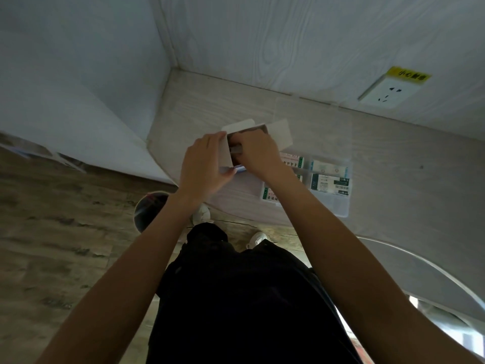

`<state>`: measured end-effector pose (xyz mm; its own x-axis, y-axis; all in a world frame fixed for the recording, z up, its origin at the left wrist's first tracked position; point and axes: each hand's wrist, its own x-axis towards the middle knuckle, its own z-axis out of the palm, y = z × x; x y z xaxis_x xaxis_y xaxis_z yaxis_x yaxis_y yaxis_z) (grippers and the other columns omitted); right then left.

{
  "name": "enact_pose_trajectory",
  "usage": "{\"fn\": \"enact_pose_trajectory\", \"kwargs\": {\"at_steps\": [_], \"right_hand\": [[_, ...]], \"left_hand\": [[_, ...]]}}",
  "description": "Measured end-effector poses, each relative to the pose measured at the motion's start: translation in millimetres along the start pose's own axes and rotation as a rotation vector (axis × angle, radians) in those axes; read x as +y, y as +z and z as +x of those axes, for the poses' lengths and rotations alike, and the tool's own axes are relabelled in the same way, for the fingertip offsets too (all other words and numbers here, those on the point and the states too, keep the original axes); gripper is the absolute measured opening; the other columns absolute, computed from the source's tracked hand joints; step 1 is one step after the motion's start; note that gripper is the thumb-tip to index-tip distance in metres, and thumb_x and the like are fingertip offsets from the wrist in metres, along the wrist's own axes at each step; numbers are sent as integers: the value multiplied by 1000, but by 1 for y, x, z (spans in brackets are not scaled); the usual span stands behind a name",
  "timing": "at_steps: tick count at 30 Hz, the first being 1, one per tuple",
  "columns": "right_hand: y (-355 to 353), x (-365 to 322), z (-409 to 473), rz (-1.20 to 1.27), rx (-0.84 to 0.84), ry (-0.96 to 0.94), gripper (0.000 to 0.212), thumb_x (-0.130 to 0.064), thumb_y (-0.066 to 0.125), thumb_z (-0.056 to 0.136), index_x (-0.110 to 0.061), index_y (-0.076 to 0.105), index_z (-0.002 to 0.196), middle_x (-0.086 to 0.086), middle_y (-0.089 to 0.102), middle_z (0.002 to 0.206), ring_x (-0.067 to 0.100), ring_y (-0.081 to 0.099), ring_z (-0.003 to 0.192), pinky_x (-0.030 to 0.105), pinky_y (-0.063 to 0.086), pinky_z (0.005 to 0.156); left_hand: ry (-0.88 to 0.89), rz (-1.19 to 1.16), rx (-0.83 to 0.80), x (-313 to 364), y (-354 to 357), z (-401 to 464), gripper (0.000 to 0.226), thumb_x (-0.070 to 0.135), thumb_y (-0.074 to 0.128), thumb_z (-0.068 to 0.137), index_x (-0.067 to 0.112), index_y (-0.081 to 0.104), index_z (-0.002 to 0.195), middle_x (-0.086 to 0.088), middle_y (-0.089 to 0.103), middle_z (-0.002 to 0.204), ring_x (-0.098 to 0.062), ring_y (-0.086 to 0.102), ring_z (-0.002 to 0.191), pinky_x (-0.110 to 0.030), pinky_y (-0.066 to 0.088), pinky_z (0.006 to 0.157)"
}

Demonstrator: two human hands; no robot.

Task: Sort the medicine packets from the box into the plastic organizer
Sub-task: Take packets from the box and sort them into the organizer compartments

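The left hand (203, 166) grips the open white box (245, 132) on the table corner while the right hand (258, 151) reaches inside, fingers hidden, for light, stiff medicine packets best pinched by their edges.

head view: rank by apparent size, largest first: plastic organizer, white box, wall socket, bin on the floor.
1. plastic organizer, largest.
2. white box with its flaps open, partly hidden by the hands.
3-4. wall socket and bin look about alike; the bin is partly hidden by the left arm and sits farther away on the floor, so no ranking.
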<state>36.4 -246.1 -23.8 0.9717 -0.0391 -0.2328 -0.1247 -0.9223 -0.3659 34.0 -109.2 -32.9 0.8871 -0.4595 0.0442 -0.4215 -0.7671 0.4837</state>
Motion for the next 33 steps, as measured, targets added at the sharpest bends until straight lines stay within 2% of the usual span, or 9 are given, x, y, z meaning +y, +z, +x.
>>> {"fn": "enact_pose_trajectory", "kwargs": {"at_steps": [5,9,13,18,21,24,26,29,33], "right_hand": [[-14,3,-11,103,130,-30,22,-18,53,87,-22,72,99,6,70,93,23,64,82,30,49,70],[-27,21,-32,501,332,-24,15,-14,64,86,-14,70,99,1,71,90,15,66,77,31,56,76],[-39,35,-44,719,346,35,15,-11,64,86,-12,66,101,-6,66,89,11,68,80,20,56,74],[-56,46,-62,883,308,-14,14,-7,61,88,-13,63,100,-3,65,92,12,68,83,28,58,73],[-69,46,-75,900,262,-107,17,-5,61,88,-13,63,103,-5,65,94,8,67,81,22,55,73],[-76,46,-85,916,265,-137,21,-5,62,87,-13,62,106,-4,67,90,6,66,78,19,54,72],[-77,49,-90,930,296,-75,27,-8,64,86,-14,60,112,2,68,93,13,68,81,24,56,73],[-71,55,-97,1017,324,113,34,-14,71,81,-17,56,112,3,66,94,14,69,79,25,57,69],[-58,64,-104,1016,347,226,27,-11,74,78,-14,60,101,4,68,91,16,68,80,36,59,70]], "left_hand": [[-45,-18,-6,-5,-1,4,75,31,77,70,7,43,133,-12,54,125,-29,51,112,-39,39,91],[-67,-27,-30,-13,-5,9,78,31,79,69,9,41,134,-12,51,128,-30,49,114,-40,40,92],[-28,-2,-79,-13,-12,11,102,48,78,64,10,27,144,-17,29,148,-36,24,137,-47,24,110],[240,-190,69,24,-44,16,85,58,55,78,8,31,142,-13,27,150,-29,16,141,-43,22,113],[262,-249,-190,52,-56,25,79,50,62,81,16,27,143,-4,38,145,-18,34,132,-35,34,104],[229,-250,-419,69,-50,30,53,43,57,88,19,41,132,2,59,109,-10,60,91,-20,42,74],[113,-496,-504,75,-42,28,31,29,54,93,12,49,118,0,62,94,-9,61,78,-17,43,66],[-73,-882,-572,83,-27,19,22,11,54,92,9,53,113,-2,64,94,-10,66,85,-23,54,73],[-130,-958,-546,91,-12,7,28,13,61,87,8,56,114,-7,66,101,-14,67,91,-26,55,77]]}}
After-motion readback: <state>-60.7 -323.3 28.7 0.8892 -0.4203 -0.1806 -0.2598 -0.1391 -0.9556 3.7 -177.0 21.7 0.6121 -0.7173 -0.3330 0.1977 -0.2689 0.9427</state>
